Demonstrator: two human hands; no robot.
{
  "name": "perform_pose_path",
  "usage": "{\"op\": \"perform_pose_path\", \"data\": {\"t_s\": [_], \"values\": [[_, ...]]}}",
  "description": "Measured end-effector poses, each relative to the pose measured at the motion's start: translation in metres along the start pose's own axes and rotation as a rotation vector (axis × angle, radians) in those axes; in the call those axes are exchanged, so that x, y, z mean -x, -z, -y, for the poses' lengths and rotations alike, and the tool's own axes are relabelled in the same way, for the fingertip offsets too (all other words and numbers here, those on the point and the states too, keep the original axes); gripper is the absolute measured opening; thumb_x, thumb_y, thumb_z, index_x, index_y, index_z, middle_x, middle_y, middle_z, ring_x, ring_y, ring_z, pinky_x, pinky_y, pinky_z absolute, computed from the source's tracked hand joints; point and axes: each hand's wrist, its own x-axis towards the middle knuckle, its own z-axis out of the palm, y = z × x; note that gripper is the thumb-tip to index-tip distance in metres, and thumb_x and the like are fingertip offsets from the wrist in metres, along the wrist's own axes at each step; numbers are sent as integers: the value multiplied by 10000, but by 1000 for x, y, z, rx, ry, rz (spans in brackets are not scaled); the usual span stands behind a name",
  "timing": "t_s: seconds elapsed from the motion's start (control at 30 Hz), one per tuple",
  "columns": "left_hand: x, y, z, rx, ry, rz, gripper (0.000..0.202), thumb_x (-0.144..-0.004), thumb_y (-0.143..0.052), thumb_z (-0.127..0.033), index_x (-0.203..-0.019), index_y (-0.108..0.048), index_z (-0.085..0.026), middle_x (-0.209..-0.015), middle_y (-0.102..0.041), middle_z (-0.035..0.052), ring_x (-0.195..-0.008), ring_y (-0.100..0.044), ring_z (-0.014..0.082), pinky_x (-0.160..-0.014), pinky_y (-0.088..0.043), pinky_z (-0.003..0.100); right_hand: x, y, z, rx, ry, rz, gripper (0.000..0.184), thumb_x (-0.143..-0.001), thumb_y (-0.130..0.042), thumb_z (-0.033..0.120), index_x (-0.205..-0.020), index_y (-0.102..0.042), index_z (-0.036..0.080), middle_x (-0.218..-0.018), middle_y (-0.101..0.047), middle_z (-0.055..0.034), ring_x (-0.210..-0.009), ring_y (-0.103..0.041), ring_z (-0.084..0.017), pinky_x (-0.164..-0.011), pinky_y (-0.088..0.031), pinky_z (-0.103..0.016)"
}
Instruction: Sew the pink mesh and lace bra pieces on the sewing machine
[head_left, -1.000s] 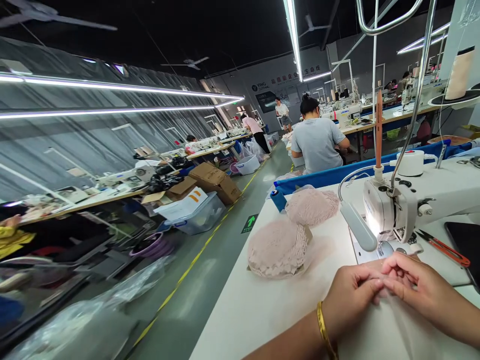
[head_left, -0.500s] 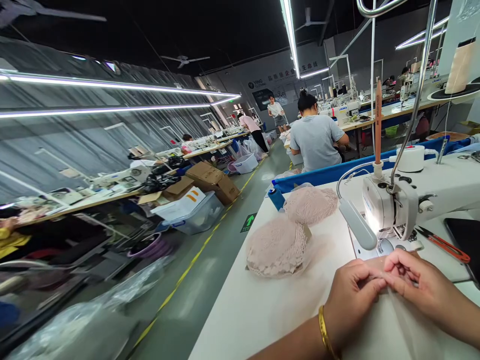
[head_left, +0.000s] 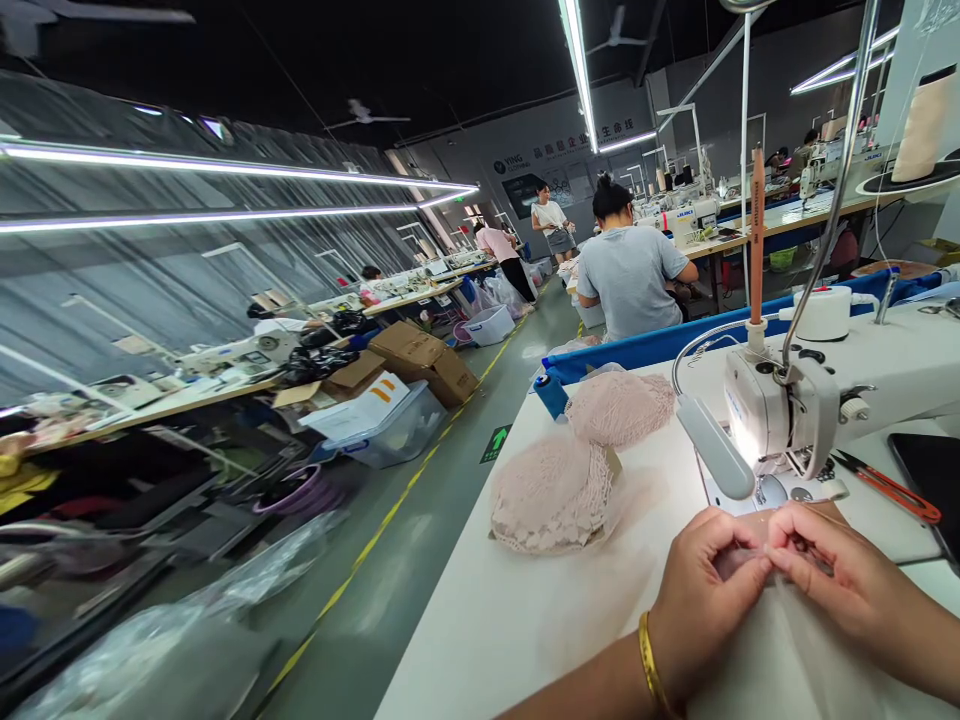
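Pinched between the thumb and fingers of my left hand is the edge of a sheer pale fabric. My right hand grips the same fabric, its fingertips meeting those of the left. Below both hands the cloth drapes toward me, and the pinched edge is mostly covered by fingers. Just beyond them stands a white sewing machine with its light on. Left of the machine lie two pale pink lace cups, the nearer lace cup and the farther lace cup, on the white table.
Orange-handled thread snips and a black phone lie to the right. A blue thread spool stands by the table's far edge. A brown pencil rises from the machine head. A person in grey sits ahead; boxes line the aisle.
My fingertips have drawn slightly closer together on the fabric, with both hands staying in front of the machine. In the background, the standing person in white has changed posture.
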Motion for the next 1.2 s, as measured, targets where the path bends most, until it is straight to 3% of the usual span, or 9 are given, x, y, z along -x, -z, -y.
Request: {"op": "perform_pose_path", "data": {"t_s": [0.1, 0.23, 0.4, 0.63, 0.77, 0.93, 1.07, 1.2], "values": [[-1, -3, 0, 44, 30, 18, 127, -801, -728, -293, -779, -668, -184, -799, -657, 21, -771, -584, 178, -727, -459, 284, 2, 0, 2, -7, 19, -1, 467, -1104, -422, 633, -860, -599, 276, -886, -614, -48, -929, -536, -295, -805, -420, -419], [-2, -6, -2, 66, 131, 23, 165, -756, -714, -302, -779, -592, -194, -647, -504, -51, -618, -426, 119, -581, -340, 242, 3, -1, -2, 1, 29, 5, 457, -1118, -416, 614, -867, -591, 275, -882, -600, -34, -916, -538, -281, -798, -416, -408], [-3, -6, -3, 72, 164, 44, 165, -778, -700, -324, -791, -603, -192, -615, -423, -76, -606, -364, 113, -576, -297, 246, 4, -1, -8, -13, 47, 33, 427, -1130, -431, 585, -876, -572, 272, -886, -579, -10, -878, -541, -249, -770, -419, -382], [-3, -5, -1, 90, 101, 12, 147, -747, -713, -268, -741, -590, -185, -704, -524, -33, -667, -440, 124, -624, -345, 251, 4, 0, -9, 2, 20, 16, 403, -1107, -471, 590, -890, -597, 274, -887, -566, -12, -875, -527, -252, -737, -421, -372], [-3, -6, 1, 103, 158, 14, 169, -743, -721, -257, -734, -564, -194, -639, -469, -63, -623, -393, 111, -583, -300, 244, 5, 2, -11, 11, 21, 32, 406, -1112, -466, 589, -891, -596, 274, -888, -565, -9, -872, -524, -245, -738, -422, -371], [-4, -6, 0, 201, 205, 55, 172, -740, -736, -266, -844, -632, -176, -671, -520, -62, -614, -370, 102, -569, -274, 238, 6, 3, -11, 24, 31, 61, 415, -1129, -445, 585, -895, -590, 274, -911, -575, -9, -908, -524, -244, -759, -420, -371], [-3, -6, -3, 186, 197, 56, 162, -753, -741, -277, -745, -608, -186, -593, -411, -86, -596, -329, 102, -567, -269, 242, 6, 3, -12, 42, 35, 60, 409, -1132, -439, 580, -906, -584, 272, -897, -562, -5, -883, -517, -239, -749, -407, -373], [-3, -7, 0, 203, 183, 11, 167, -736, -752, -250, -733, -594, -193, -630, -501, -61, -600, -415, 108, -582, -326, 242, 6, 3, -12, 52, 20, 74, 401, -1135, -422, 575, -918, -572, 273, -902, -550, -4, -878, -515, -236, -736, -408, -369]]}}
